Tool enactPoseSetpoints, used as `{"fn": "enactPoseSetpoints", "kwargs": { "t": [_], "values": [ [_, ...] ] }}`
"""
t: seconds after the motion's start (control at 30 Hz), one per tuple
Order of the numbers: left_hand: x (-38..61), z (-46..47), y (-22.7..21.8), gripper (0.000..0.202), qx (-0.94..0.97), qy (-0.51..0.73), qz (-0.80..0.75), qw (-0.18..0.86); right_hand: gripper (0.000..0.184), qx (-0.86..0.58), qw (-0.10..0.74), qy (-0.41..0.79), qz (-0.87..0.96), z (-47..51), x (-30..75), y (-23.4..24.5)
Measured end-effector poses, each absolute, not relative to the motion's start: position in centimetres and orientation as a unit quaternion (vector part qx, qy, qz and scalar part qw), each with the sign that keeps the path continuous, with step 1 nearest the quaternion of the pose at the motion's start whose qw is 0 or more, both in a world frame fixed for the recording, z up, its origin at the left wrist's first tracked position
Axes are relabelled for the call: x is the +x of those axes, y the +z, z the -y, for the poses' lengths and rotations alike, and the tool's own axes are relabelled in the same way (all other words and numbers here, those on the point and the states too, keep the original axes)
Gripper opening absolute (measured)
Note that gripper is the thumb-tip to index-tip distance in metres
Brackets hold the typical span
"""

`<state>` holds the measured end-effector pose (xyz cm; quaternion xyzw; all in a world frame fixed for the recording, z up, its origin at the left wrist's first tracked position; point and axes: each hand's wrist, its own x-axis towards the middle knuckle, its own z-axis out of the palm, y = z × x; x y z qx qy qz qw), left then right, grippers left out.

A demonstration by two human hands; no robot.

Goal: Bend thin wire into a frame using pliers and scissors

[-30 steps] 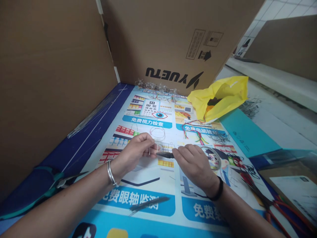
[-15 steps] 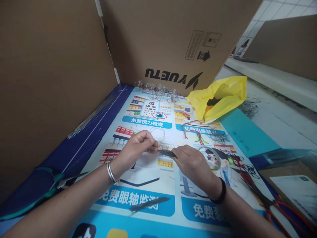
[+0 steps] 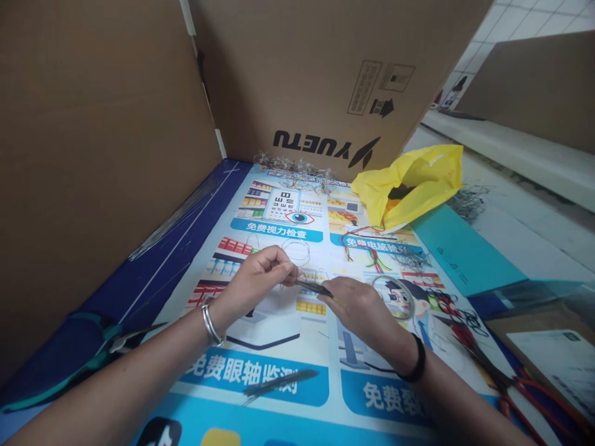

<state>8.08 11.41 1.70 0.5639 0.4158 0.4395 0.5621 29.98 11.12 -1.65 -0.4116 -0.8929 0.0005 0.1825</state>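
Observation:
My left hand (image 3: 253, 286) is closed in a pinch on a thin piece of wire (image 3: 297, 280) above a printed poster (image 3: 279, 371). It wears a silver bangle at the wrist. My right hand (image 3: 362, 310) is closed round a small dark tool (image 3: 317, 287) whose tip meets the wire at my left fingertips. A black band sits on my right wrist. Just beyond my hands a loop of thin wire (image 3: 295, 250) lies on the poster.
Cardboard walls (image 3: 93, 136) stand left and behind. A yellow plastic bag (image 3: 409, 183) lies at the back right, with coloured wires (image 3: 367, 248) in front of it. Teal-handled pliers (image 3: 93, 350) lie left, red-handled pliers (image 3: 520, 390) right, a dark tool (image 3: 279, 381) near me.
My right hand has tilted so the dark tool points up-left into my left fingertips. My left hand has shifted slightly. Nothing else moved.

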Motion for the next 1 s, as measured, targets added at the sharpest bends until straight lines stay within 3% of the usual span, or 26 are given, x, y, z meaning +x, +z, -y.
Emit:
{"fn": "enactPoseSetpoints", "kwargs": {
  "t": [0.2,0.43,0.67,1.0],
  "values": [
    [8.1,-11.6,1.8,0.011,0.548,0.426,-0.429,0.578,0.015,-0.419,0.173,0.021,0.891,-11.1,29.8,-1.4],
    [8.4,-11.9,1.9,0.017,0.411,0.421,-0.478,0.652,0.014,-0.388,0.223,-0.119,0.886,-10.9,29.6,-0.9],
    [8.9,-11.2,1.5,0.016,0.362,0.415,-0.467,0.692,0.020,-0.306,0.181,-0.263,0.897,-10.3,29.7,0.0],
    [9.3,-11.0,1.3,0.015,0.332,0.408,-0.467,0.710,0.021,-0.262,0.185,-0.296,0.900,-10.0,29.4,0.3]
  ]
}}
